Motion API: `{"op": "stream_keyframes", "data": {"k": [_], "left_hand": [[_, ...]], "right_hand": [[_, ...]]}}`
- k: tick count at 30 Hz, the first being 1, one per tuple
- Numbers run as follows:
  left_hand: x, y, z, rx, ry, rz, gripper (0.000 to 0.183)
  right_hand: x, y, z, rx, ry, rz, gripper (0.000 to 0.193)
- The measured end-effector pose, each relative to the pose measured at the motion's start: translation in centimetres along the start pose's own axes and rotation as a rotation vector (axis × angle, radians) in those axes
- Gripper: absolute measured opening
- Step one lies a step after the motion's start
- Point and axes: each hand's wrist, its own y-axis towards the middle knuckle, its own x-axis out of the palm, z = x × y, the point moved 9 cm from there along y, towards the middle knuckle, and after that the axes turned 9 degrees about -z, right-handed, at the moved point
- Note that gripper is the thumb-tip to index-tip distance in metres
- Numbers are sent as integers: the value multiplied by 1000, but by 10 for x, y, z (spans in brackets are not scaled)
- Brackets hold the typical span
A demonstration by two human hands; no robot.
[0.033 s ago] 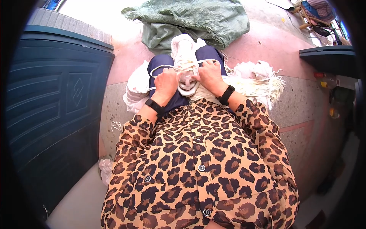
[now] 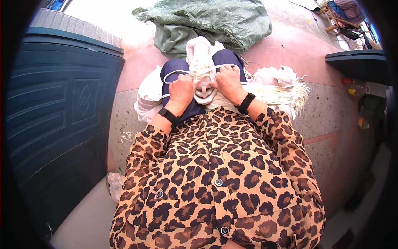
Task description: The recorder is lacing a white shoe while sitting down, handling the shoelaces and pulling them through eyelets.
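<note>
Left hand (image 2: 181,89) and right hand (image 2: 227,82) both have fingers closed on the white lace (image 2: 182,74) of a white shoe (image 2: 202,66), which sits toe-away on the lap over dark blue trousers (image 2: 176,68), between the 2 hands. Lace loops out left of the shoe and runs taut across its top (each wrist carries a black band). Around it: green sack (image 2: 207,18) on the pink floor (image 2: 286,45) beyond the shoe, white cloth with fringe (image 2: 277,83) just right, dark blue panelled door (image 2: 49,103) far left.
</note>
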Motion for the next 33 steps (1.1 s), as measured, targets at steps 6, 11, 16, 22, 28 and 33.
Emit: {"op": "stream_keyframes", "data": {"k": [6,11,16,22,28,33], "left_hand": [[8,11,-8,60,4,69,9],[-15,4,21,237,126,158,4],[22,16,41,432,436,-39,7],[9,21,33,599,47,-115,5],[-52,44,10,323,-726,136,12],[-42,73,11,145,-1013,-71,15]], "right_hand": [[25,9,32,127,89,-150,10],[23,9,42,140,370,-66,7],[28,13,-3,-189,-6,-167,6],[17,17,-9,-280,-25,-96,8],[-24,33,24,-62,691,109,13],[-47,63,34,36,781,119,21]]}}
